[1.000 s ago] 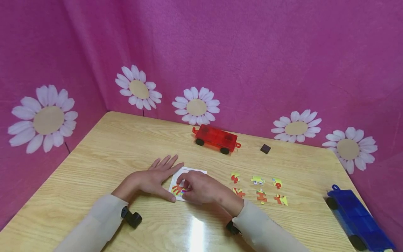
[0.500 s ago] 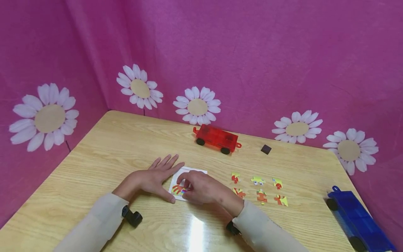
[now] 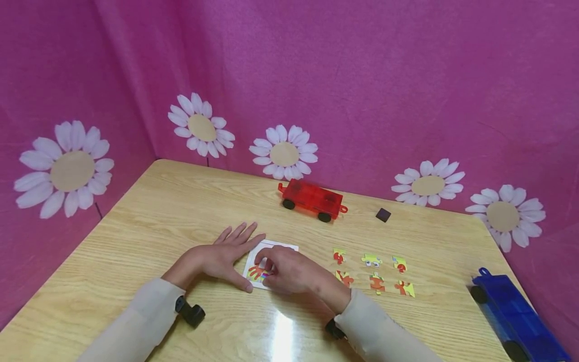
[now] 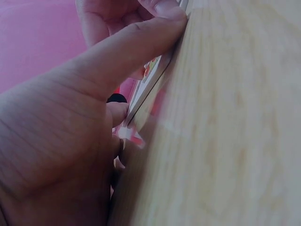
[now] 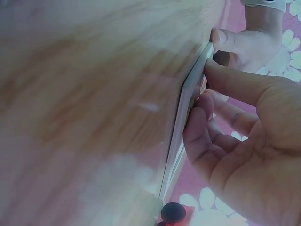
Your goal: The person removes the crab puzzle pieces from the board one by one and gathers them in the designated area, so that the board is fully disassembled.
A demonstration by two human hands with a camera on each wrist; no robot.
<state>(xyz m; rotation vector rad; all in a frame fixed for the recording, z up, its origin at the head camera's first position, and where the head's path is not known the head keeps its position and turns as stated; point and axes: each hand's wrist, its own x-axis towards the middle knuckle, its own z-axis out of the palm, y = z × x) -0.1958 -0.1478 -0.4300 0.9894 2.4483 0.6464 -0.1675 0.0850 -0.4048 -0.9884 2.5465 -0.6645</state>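
A small white puzzle tray (image 3: 277,243) lies on the table, with orange, yellow and purple puzzle pieces (image 3: 256,272) in its near left corner. My left hand (image 3: 221,259) rests at the tray's left side, its fingers spread, thumb and index finger against the frame. Over the tray, my right hand (image 3: 287,271) has curled fingers and pinches a puzzle piece low in the tray, mostly hidden by the fingers. In the right wrist view, the right thumb (image 5: 235,82) lies by the tray edge (image 5: 176,136) while the other fingertips reach inside it.
Right of the tray, several loose puzzle pieces (image 3: 377,282) lie in two rows on the wooden table (image 3: 181,196). A red toy wagon (image 3: 312,198) and a dark square tile (image 3: 383,214) are farther back. A blue toy wagon (image 3: 515,314) stands at the right edge.
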